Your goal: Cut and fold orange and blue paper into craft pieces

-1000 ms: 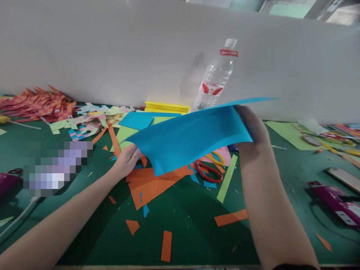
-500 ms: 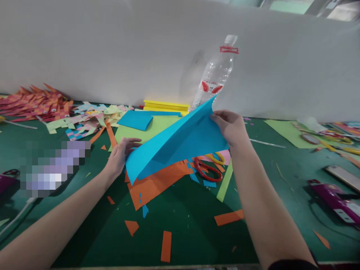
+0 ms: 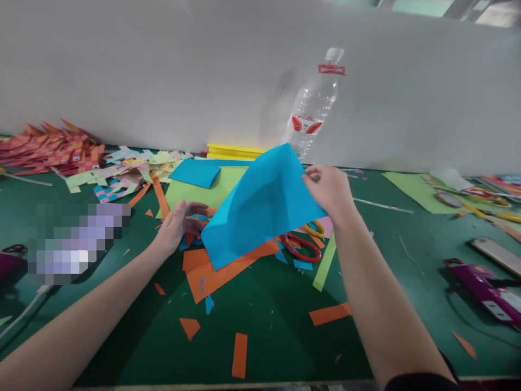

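A blue sheet of paper (image 3: 260,209) hangs slightly bowed above the table, its lower left corner pointing down. My right hand (image 3: 331,190) pinches it at the right edge, thumb and fingers closed. By the opposite edge, my left hand (image 3: 179,225) has its fingers apart and slightly curled; whether a fingertip touches the paper I cannot tell. Orange paper (image 3: 211,279) lies beneath the sheet, with small blue scraps on and around it. Red-handled scissors (image 3: 301,248) and yellow-handled scissors (image 3: 317,228) lie partly hidden under the blue sheet.
Behind stands a plastic bottle (image 3: 313,103) against a pale partition. A folded blue piece (image 3: 195,172) rests on green paper (image 3: 232,184). Woven orange paper shapes (image 3: 57,149) are piled at left. A phone (image 3: 496,258) and a purple device (image 3: 484,288) lie at right.
The blue sheet has turned to show more of its face, and its left edge has come away from my left hand toward the right. My right hand keeps its pinch.
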Available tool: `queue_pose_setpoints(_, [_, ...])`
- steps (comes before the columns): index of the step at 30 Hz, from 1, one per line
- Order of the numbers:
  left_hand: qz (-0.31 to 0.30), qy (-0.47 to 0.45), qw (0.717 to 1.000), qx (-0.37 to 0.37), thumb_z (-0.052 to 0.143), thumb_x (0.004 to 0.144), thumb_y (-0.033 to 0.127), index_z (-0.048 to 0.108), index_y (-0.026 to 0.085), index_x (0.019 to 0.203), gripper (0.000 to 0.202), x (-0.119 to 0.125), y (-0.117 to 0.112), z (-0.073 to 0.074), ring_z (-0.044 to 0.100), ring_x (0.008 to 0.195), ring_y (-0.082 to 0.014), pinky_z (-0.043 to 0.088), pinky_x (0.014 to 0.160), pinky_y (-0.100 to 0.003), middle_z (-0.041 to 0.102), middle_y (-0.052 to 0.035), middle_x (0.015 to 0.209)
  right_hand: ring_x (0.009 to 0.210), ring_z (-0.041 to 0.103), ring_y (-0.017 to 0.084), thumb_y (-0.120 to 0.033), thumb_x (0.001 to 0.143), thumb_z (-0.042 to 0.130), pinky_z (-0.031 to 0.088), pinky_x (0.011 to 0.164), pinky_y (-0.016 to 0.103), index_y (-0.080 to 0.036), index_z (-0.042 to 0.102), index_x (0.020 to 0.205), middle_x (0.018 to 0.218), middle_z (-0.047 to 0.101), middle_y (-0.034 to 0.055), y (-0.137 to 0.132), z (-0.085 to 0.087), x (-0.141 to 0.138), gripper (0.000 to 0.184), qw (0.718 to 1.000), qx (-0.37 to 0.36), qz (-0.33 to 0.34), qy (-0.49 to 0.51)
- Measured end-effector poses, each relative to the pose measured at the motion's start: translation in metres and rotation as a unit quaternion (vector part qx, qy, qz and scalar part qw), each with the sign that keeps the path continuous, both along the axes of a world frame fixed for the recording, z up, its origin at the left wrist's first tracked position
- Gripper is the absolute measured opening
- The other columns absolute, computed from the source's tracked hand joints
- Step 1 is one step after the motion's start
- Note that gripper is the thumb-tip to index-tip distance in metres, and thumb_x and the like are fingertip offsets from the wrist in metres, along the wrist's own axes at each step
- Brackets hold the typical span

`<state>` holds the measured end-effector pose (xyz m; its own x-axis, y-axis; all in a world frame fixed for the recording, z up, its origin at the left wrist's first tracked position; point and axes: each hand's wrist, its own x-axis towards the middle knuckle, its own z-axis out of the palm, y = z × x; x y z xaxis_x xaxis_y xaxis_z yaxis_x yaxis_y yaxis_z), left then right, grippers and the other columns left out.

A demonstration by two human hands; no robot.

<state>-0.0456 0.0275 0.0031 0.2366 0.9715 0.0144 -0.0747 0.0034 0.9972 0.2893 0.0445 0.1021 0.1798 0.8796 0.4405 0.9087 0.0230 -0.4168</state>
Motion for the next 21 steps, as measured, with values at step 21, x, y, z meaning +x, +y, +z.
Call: queue_pose_setpoints(21, [-0.063,0.210,0.973,0.071,0.037,0.093,0.054,0.060,0.012,0.109,0.050,0.005,-0.007,0.004,0.060,0.050,-0.0134,0.040,0.044,-0.021,0.068,-0.0070,0.066,0.100,0.066,0.023,-0.050,0.087,0.053,0.051,0.090,0.042,-0.022,0.064,0.115,0.111,0.070,0.0085,-0.022,0.016,-0.026,0.041,0.911,-0.175,0.308,0.209])
